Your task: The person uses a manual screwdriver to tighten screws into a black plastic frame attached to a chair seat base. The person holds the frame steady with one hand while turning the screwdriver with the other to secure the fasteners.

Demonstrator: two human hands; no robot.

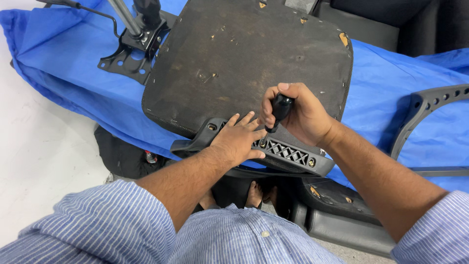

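While the left hand [238, 139] presses flat, fingers spread, on the grey plastic bracket [288, 155], the right hand [299, 113] is fisted around a black-handled screwdriver [280, 110]. Its tip meets a bracket hole at 6 o'clock of the worn brown seat base [249, 58]. Fingers hide most of the handle; blue sheeting [68, 63] lies beneath.

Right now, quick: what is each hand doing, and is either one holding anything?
Left hand: open, pressed flat on the black plastic bracket, holding nothing.
Right hand: closed around the black screwdriver, tip down at the bracket.
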